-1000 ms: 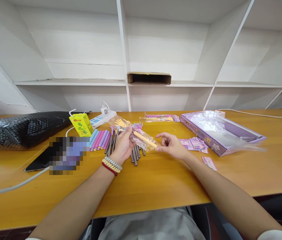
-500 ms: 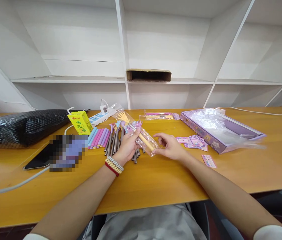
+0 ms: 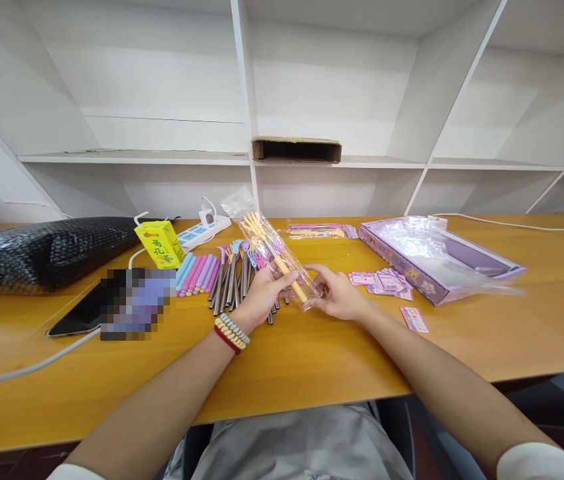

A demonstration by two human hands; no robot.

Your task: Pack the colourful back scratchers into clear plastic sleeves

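A clear plastic sleeve (image 3: 243, 203) surrounds a back scratcher (image 3: 281, 261) with a yellow hand-shaped head and yellow handle, slanting from upper left to lower right. Around its middle, my left hand (image 3: 265, 293) is closed, thumb on top. The sleeve's lower end is pinched by my right hand (image 3: 337, 292), its thumb and fingers curled together. Behind my left hand lie several metal rods with coloured hand-shaped heads (image 3: 232, 277). Left of these, blue, pink and purple handles (image 3: 199, 275) form a row.
A purple box (image 3: 425, 287) with plastic lies at right, beside small cards (image 3: 385, 283). Wrapped sticks (image 3: 317, 231) lie at the back. A yellow drink carton (image 3: 161, 244), power strip (image 3: 202, 233), phone (image 3: 87, 303) and black wrapped bundle (image 3: 52, 253) are at left.
The sleeve and back scratcher have turned slightly more upright, and the sleeve's top now stands higher and more spread. My left thumb has moved down along the handle. My right hand still grips the lower end.
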